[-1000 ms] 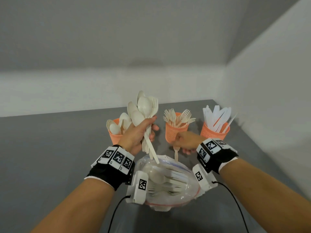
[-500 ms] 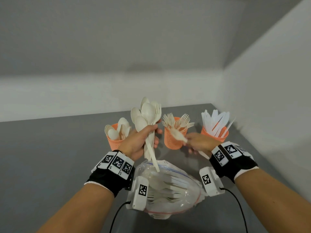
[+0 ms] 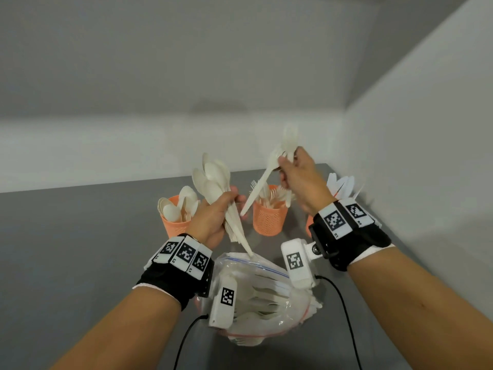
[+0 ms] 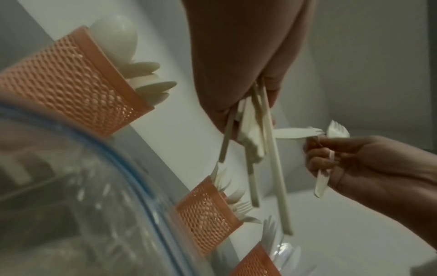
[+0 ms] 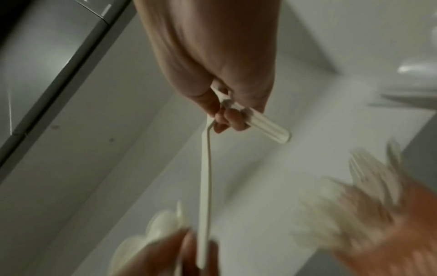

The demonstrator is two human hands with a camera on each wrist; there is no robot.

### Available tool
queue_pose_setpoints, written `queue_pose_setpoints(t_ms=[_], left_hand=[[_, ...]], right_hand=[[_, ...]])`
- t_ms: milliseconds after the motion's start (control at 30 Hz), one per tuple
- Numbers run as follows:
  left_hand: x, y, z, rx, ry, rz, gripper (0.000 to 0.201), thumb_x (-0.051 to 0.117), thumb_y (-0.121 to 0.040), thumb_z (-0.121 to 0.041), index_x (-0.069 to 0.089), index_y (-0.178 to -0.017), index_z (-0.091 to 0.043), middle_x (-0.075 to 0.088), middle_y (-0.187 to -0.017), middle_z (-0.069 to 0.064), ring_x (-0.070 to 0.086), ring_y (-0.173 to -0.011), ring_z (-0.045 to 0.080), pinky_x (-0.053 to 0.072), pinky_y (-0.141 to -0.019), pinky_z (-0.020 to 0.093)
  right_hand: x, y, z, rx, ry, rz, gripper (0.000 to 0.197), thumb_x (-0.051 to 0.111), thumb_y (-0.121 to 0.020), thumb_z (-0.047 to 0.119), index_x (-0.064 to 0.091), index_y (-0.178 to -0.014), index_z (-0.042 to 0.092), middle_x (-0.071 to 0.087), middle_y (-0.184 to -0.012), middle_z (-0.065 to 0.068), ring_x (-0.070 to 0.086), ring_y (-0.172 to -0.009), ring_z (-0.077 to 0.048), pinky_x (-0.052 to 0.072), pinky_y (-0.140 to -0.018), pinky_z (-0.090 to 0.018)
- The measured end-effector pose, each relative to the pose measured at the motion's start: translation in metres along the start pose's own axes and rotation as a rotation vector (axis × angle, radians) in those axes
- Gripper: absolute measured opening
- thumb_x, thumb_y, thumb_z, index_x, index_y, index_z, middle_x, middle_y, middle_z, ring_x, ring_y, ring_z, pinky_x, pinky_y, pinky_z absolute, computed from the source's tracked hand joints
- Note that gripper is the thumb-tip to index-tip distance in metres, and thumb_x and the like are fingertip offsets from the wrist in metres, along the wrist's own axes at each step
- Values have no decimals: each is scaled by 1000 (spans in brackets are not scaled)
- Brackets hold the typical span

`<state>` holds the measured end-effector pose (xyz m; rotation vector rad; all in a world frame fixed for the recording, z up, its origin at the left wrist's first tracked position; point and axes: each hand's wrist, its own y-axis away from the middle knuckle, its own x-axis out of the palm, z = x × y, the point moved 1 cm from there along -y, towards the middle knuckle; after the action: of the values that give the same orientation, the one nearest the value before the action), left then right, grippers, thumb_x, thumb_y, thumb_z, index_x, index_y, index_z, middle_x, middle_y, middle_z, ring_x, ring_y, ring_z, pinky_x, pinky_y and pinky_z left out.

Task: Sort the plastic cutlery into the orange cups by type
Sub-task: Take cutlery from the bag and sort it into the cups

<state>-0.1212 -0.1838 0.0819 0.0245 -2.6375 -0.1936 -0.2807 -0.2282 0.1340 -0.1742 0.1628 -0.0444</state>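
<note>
Three orange mesh cups stand in a row on the grey table: a spoon cup (image 3: 174, 227) on the left, a fork cup (image 3: 269, 221) in the middle, and a knife cup (image 3: 309, 225) mostly hidden behind my right wrist, its white knives (image 3: 342, 182) showing. My left hand (image 3: 229, 206) grips a bundle of white spoons (image 3: 213, 180) upright, between the spoon and fork cups. Above the fork cup, my raised right hand (image 3: 284, 166) pinches two forks (image 3: 260, 182). One handle slants down-left toward the bundle. In the right wrist view the fingers curl round both fork handles (image 5: 204, 177).
A clear zip bag (image 3: 266, 297) holding more white cutlery lies on the table (image 3: 80, 249) just in front of me, under both wrists. White walls close off the table's far edge and right side. Cables trail from the wrist cameras.
My right hand has risen from low beside the fork cup to above it, now with two forks in it. The left hand has kept its bundle nearly in place.
</note>
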Motion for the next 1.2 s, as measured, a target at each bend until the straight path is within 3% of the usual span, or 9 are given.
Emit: queue_pose_setpoints(t_ms=[100, 200, 333, 467, 600, 767, 933, 1067, 1200], left_hand=[[-11, -2, -3, 19, -18, -77, 13, 55, -92, -15, 56, -79, -13, 57, -63, 2, 60, -52, 11, 54, -52, 23], [-17, 2, -5, 34, -39, -25, 11, 54, -92, -15, 57, -81, -16, 53, -65, 2, 54, -49, 12, 50, -50, 23], [-19, 6, -6, 26, -74, 30, 7, 52, -93, -15, 58, -91, -16, 54, -65, 1, 54, -49, 12, 50, -52, 24], [-23, 6, -6, 6, -92, 43, 8, 52, -93, -16, 58, -97, -14, 56, -64, 1, 54, -50, 13, 49, -52, 25], [-24, 6, -5, -5, -80, 68, 8, 54, -92, -17, 58, -97, -13, 52, -58, -2, 45, -44, 10, 45, -46, 23], [-17, 8, -3, -37, -74, 121, 10, 52, -92, -21, 56, -95, -13, 48, -56, -2, 39, -42, 10, 41, -44, 22], [-16, 9, -8, -40, -57, 206, 15, 46, -94, -10, 57, -103, -14, 62, -67, 0, 55, -49, 12, 52, -51, 26], [-16, 9, -8, -21, -116, 242, 25, 47, -94, -10, 56, -114, -20, 67, -76, 2, 58, -55, 13, 54, -57, 27], [-8, 5, -3, 39, -271, 35, 11, 53, -92, -11, 58, -101, -15, 57, -68, 3, 52, -49, 11, 50, -51, 24]], right_hand=[[-13, -17, 6, -187, 92, -247, 8, 41, -96, 13, 44, -90, 17, 49, -76, 5, 46, -67, -10, 40, -65, -26], [-13, -25, -7, -280, 232, -367, 12, 40, -97, 9, 47, -104, 3, 52, -82, 0, 47, -74, -15, 34, -59, -18], [4, -25, -55, -122, 492, -157, 19, 40, -97, 14, 50, -107, 2, 56, -88, -13, 50, -77, -22, 39, -62, -26], [11, -31, -74, 9, 587, -8, 14, 46, -93, 12, 55, -84, 5, 55, -78, -14, 51, -72, -24, 38, -68, -31], [13, -45, -45, -75, 356, 4, 23, 40, -97, 23, 52, -108, 7, 56, -93, -6, 51, -83, -18, 40, -76, -32], [19, -55, -39, -36, -82, -95, 23, 35, -97, 12, 48, -81, 22, 48, -75, 3, 49, -72, -12, 43, -70, -20], [19, -49, -69, 183, 181, -5, 34, 46, -90, 8, 48, -124, 10, 51, -108, -2, 53, -96, -16, 43, -89, -30], [16, -38, -44, -124, 313, -155, 38, 53, -88, 6, 47, -126, 8, 44, -119, -8, 44, -103, -11, 38, -95, -24], [34, -9, -6, -213, 120, 33, 28, 60, -87, 31, 54, -112, 19, 51, -103, 1, 50, -79, -7, 43, -70, -17]])
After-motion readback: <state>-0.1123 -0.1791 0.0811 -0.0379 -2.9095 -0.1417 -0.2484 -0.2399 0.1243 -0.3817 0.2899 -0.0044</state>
